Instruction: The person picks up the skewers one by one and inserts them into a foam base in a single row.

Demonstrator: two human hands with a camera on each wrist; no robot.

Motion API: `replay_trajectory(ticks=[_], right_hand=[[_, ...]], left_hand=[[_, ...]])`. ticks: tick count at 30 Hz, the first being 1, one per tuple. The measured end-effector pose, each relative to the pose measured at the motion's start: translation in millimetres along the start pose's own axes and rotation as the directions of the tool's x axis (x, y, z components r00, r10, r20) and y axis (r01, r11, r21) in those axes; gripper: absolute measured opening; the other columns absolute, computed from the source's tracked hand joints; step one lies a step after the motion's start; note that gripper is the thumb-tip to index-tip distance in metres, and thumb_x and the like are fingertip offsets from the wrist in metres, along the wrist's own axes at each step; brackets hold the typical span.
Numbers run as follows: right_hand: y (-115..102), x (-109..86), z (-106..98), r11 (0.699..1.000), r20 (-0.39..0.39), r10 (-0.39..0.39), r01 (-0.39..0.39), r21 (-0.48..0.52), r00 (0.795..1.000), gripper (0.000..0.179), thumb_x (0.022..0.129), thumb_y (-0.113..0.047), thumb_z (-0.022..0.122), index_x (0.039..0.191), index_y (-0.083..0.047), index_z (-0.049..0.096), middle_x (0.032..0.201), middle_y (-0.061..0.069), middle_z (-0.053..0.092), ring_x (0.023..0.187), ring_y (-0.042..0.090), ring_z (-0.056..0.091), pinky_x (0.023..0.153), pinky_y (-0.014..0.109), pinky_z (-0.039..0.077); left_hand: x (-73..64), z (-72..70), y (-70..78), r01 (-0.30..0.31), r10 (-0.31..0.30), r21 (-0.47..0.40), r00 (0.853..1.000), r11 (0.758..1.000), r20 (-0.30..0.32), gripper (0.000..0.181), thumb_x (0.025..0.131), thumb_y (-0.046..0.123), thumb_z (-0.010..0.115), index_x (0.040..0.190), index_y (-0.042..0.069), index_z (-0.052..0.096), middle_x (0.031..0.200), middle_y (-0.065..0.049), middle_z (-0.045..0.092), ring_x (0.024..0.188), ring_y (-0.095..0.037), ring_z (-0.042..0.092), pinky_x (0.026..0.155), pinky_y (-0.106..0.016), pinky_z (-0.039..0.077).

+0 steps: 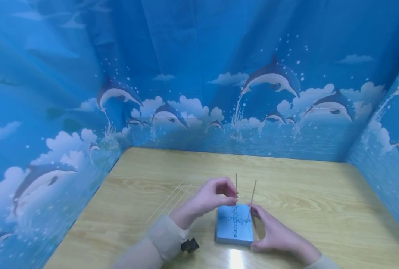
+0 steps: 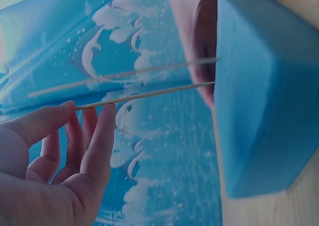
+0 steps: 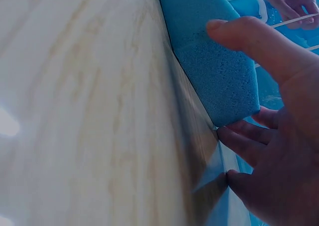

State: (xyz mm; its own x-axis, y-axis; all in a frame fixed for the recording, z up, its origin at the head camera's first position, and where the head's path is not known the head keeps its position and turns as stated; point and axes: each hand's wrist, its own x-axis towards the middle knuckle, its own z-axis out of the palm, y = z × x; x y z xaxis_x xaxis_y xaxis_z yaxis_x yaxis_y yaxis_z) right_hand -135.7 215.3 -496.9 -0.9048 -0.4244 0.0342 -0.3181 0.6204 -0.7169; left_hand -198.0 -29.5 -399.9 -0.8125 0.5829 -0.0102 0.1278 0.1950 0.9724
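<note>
My left hand pinches a thin wooden skewer between thumb and fingertips. In the left wrist view its pointed end meets the top face of a blue foam block; whether it has gone in I cannot tell. The block's top bears dark holes or marks in a cross pattern. A second skewer stands in the block near its right side, tilted slightly. My right hand holds the block at its right side, thumb on one face and fingers at another edge.
Several thin skewers lie side by side on the wooden table, left of the block. A small black object is by the left sleeve. Blue dolphin-print curtains enclose the table at the back and sides.
</note>
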Motion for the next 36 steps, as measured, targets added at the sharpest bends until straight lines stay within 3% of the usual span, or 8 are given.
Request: replay_trajectory(ticks=[8,13,23,36], right_hand=[[0.3,1.9,-1.5,0.999,-0.008,-0.038,0.038,0.005,0.999,0.114,0.060,-0.035,0.091,0.149,0.002,0.030,0.149,0.020,0.046,0.134,0.037,0.049,0.111,0.059,0.035],[1.1,2.0,-0.4,0.999,-0.013,-0.051,0.051,-0.010,0.999,0.113,0.060,-0.034,0.091,0.149,0.001,0.030,0.149,0.021,0.045,0.135,0.036,0.049,0.111,0.054,0.037],[0.5,0.6,-0.3,0.998,-0.015,-0.055,0.055,-0.005,0.998,0.113,0.061,-0.037,0.091,0.150,-0.002,0.031,0.150,0.017,0.045,0.136,0.034,0.048,0.112,0.054,0.036],[2.9,-0.3,1.9,0.999,-0.018,-0.046,0.046,-0.007,0.999,0.114,0.061,-0.039,0.090,0.150,-0.003,0.030,0.151,0.018,0.045,0.136,0.035,0.047,0.112,0.053,0.036]], left_hand=[[3.8,16.0,2.7,-0.015,0.014,0.006,1.000,1.000,0.010,0.020,0.080,0.001,0.076,0.096,0.011,0.068,0.091,0.002,0.069,0.086,-0.008,0.064,0.085,-0.021,0.054],[5.7,17.2,4.2,-0.043,0.043,0.028,0.999,0.999,0.010,0.020,0.082,0.003,0.075,0.098,0.012,0.068,0.092,0.004,0.069,0.086,-0.006,0.064,0.086,-0.022,0.054],[7.5,18.6,0.7,-0.027,0.026,0.039,0.999,0.999,0.020,0.020,0.082,0.004,0.075,0.098,0.014,0.068,0.091,0.005,0.069,0.085,-0.006,0.065,0.089,-0.028,0.055],[9.8,23.6,-6.3,-0.051,0.050,0.080,0.999,0.996,0.006,0.015,0.086,0.007,0.073,0.096,0.015,0.066,0.093,0.006,0.069,0.086,-0.003,0.065,0.087,-0.021,0.055]])
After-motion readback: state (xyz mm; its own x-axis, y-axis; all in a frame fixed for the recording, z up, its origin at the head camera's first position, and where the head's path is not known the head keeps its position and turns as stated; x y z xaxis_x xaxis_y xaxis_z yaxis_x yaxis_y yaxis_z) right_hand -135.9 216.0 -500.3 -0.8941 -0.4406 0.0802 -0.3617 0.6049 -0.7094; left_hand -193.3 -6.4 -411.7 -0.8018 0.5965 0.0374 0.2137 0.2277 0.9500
